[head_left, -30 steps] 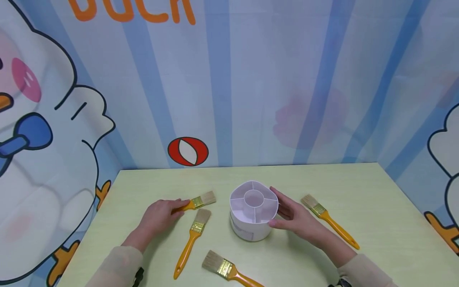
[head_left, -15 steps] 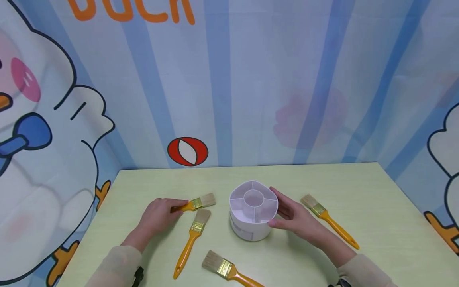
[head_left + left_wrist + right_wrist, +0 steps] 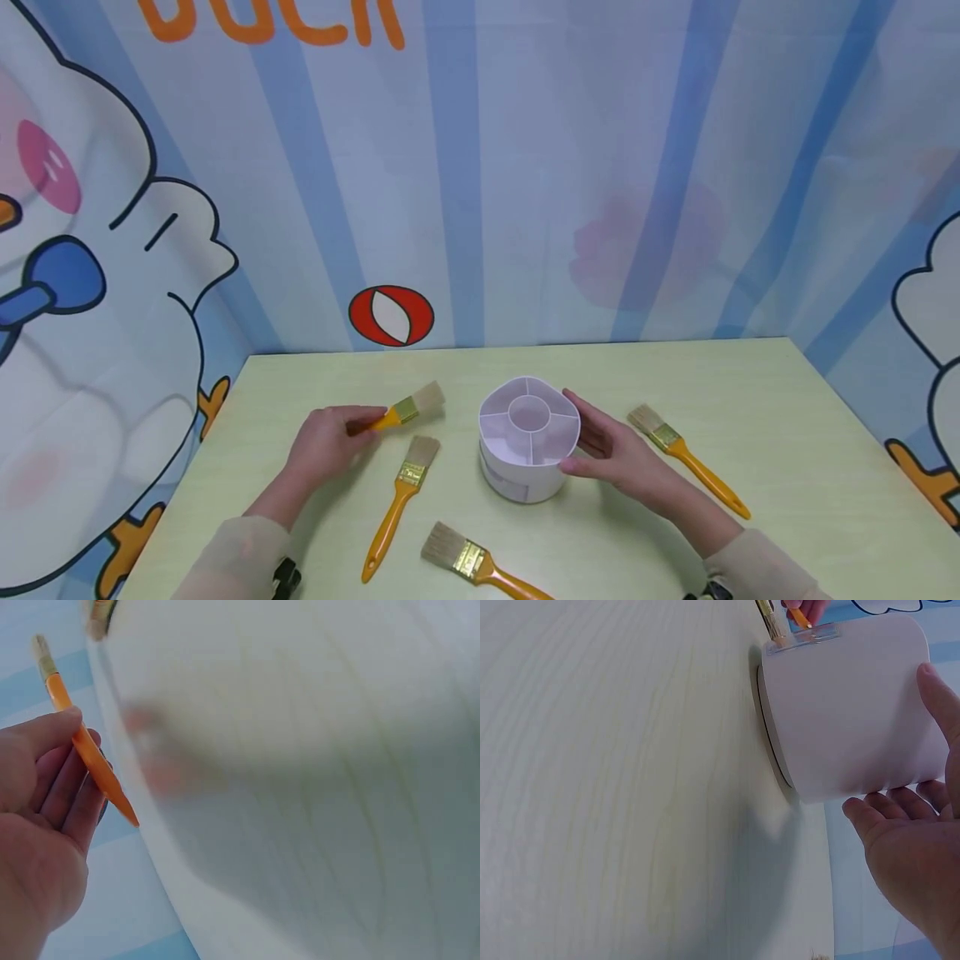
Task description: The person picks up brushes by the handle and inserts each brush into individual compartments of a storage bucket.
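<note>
My left hand (image 3: 324,443) pinches the orange handle of a paintbrush (image 3: 406,409), whose pale bristles point up and to the right. In the left wrist view the handle (image 3: 94,759) lies between thumb and fingers, its tail end free. A white round desk organizer (image 3: 517,485) with several compartments stands upright on the table; no brush shows in it. At its right side, my right hand (image 3: 618,450) holds it, thumb at the front and fingers behind. In the right wrist view the thumb and fingertips touch the white wall (image 3: 847,712).
One paintbrush (image 3: 401,504) lies between my left hand and the organizer. Another paintbrush (image 3: 480,565) lies near the front, and a third paintbrush (image 3: 686,458) lies beyond my right hand. A striped cartoon curtain (image 3: 517,183) stands behind the pale wooden table (image 3: 810,467).
My left hand has raised the paintbrush slightly off the table and tipped its bristle end upward. The right hand and the organizer have stayed in place.
</note>
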### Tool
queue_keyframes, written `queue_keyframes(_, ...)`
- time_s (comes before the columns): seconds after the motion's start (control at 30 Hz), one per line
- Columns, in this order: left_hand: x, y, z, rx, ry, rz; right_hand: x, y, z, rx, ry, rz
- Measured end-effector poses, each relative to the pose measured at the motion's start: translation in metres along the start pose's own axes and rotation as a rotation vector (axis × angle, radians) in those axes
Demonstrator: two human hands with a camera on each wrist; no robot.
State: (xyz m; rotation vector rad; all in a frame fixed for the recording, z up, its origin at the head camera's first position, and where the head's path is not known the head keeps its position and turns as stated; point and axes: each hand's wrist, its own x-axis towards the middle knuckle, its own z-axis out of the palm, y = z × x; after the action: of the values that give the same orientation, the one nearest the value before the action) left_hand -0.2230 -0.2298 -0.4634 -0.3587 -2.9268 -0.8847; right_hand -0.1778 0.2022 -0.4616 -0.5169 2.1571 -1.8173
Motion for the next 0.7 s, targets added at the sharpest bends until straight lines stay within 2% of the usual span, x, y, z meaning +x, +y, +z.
queue_keyframes(0.37, 0.002, 0.017, -0.01, -0.314, 0.03, -0.151, 0.0, 0.001, 0.0, -0.004, 0.012, -0.009)
queue_keyframes(0.5, 0.005, 0.028, -0.01, -0.406, 0.042, -0.169, -0.001, 0.001, 0.001, 0.001, 0.017, -0.016)
queue_keyframes(0.7, 0.009, 0.052, -0.012, -0.504, 0.041, -0.192, -0.001, 0.001, 0.003, 0.021, 0.019, -0.025)
